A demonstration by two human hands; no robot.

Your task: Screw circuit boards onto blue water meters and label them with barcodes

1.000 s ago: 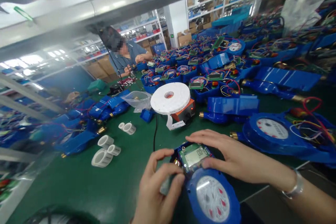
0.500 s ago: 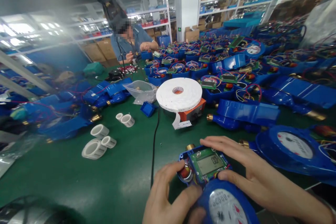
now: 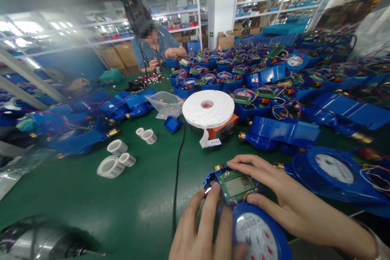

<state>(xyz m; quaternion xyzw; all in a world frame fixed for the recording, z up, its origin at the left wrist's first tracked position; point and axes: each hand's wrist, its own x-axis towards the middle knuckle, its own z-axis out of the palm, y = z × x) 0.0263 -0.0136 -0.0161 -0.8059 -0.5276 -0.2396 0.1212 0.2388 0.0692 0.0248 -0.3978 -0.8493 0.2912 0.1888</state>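
Holding a blue water meter (image 3: 243,207) down at the near edge of the green table (image 3: 91,203), both hands are right on it. Its cover is off, so the little green circuit board with the LCD (image 3: 236,185) sits exposed above the round dial (image 3: 256,237).

What I'd worry about: the board looks loose in its housing, and wires seem to run around it. Too much thumb pressure or a sideways shove could probably pinch a wire, crack the display or pop the board askew. The black cable (image 3: 177,170) lying just left of the meter could also snag a wrist.

Left hand (image 3: 204,231) comes up from the bottom edge, fingers stretched out and spread, tips pressing the board's left corner, not gripping anything. Right hand (image 3: 283,199) reaches in from the right, palm down, fingers curled loosely over the board's top and right side, thumb on the near corner.

Label roll (image 3: 208,109) sits further back, mid-table.
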